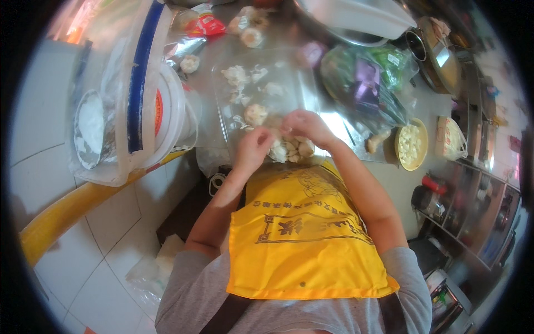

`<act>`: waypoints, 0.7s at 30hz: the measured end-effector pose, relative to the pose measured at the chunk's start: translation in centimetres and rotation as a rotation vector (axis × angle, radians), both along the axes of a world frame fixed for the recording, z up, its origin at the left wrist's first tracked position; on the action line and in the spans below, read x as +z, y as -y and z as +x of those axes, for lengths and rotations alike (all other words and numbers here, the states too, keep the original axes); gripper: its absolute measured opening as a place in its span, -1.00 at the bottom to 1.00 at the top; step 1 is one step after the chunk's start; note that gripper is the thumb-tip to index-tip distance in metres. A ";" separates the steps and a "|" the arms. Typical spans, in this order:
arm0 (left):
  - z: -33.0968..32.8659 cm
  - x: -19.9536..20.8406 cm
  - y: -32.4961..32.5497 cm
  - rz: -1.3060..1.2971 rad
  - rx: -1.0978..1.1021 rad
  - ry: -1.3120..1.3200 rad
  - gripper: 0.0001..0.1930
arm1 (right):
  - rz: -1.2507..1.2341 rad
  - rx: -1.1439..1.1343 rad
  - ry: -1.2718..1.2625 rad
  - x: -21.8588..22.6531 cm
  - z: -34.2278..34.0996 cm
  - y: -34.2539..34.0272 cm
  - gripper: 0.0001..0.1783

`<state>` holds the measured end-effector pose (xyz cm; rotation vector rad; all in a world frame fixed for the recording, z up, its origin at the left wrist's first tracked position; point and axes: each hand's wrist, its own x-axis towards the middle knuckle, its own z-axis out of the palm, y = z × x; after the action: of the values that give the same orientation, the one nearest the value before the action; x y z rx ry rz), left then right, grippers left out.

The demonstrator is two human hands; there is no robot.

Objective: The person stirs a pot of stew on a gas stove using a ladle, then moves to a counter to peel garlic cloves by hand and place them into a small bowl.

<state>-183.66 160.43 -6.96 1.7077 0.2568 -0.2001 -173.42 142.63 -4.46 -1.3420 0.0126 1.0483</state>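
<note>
Both my hands are close together over a clear plastic tray [218,108] on the metal worktop. My left hand [257,146] has its fingers curled and pinched at the tray's near side. My right hand [307,127] is closed too, its fingertips pointing toward the left ones. Whatever small thing sits between the fingertips is too small to make out. Just beyond my left hand lies a garlic bulb [255,114]. Below the fingers is a heap of garlic cloves [290,150]. White papery garlic skins [236,75] are scattered in the tray's far part.
At right stand a yellow bowl [424,146] of pale cloves, a ginger piece [377,142] and bagged green vegetables [347,72]. Plastic-covered tubs [177,119] crowd the left. Farther back are more garlic bulbs [251,37], a purplish onion [311,54] and a large white container [361,16].
</note>
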 end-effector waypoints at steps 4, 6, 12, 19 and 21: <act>0.1 1.2 1.9 -0.512 0.021 -0.209 -0.89 | 0.197 -0.091 -0.170 -1.1 -1.2 -0.1 -0.84; 0.3 2.1 2.6 -0.511 0.059 -0.189 -0.85 | 0.304 -0.085 -0.237 -1.0 -1.9 -0.5 -0.83; 0.3 1.9 2.3 -0.618 0.017 -0.168 -0.77 | 0.268 -0.097 -0.194 0.7 -2.1 -0.4 -0.81; 0.8 3.1 1.6 -0.825 0.004 -0.261 -0.74 | 0.120 -0.024 0.165 3.7 -2.4 0.1 -0.78; 0.9 3.1 1.8 -0.742 0.003 -0.242 -0.77 | 0.079 -0.005 0.353 3.8 -2.6 0.3 -0.76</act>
<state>-182.80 158.58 -3.88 0.9463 0.3154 -0.4408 -176.01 142.37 -0.61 -1.4368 -0.2859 0.7872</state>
